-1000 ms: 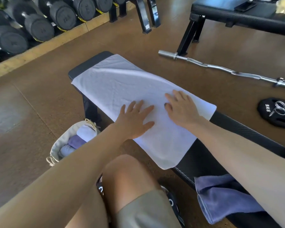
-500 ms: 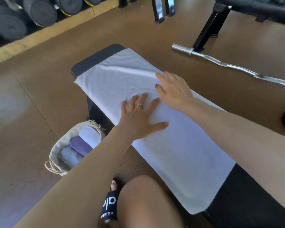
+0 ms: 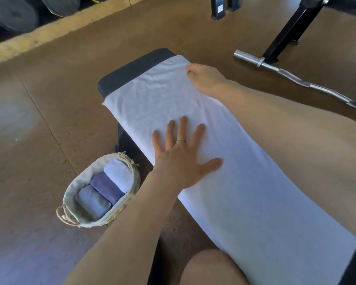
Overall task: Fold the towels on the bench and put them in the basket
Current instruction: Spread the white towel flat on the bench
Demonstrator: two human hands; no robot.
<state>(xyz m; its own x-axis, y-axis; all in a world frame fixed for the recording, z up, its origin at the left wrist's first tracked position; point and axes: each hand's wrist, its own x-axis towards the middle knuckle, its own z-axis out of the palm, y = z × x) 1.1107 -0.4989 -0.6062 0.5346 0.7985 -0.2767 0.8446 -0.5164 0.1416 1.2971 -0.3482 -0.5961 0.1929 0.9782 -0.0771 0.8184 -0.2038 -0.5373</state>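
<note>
A: At eight o'clock the basket (image 3: 103,197) sits on the floor with three folded towels (image 3: 108,187) in it. What's changed?

B: The right hand (image 3: 207,78) has slid from mid-towel out to the far corner at twelve o'clock; the left hand (image 3: 183,161) has barely shifted

A: So smoothing looks done and, I'd judge, the first fold is starting?

B: Likely. The white towel (image 3: 224,182) lies flat along the table (image 3: 132,68), centre to four o'clock

A: Hands?

B: Left lies flat, fingers spread, pressing the towel. Right fingers curl over the corner edge, arm stretched forward, seemingly gripping it
</note>
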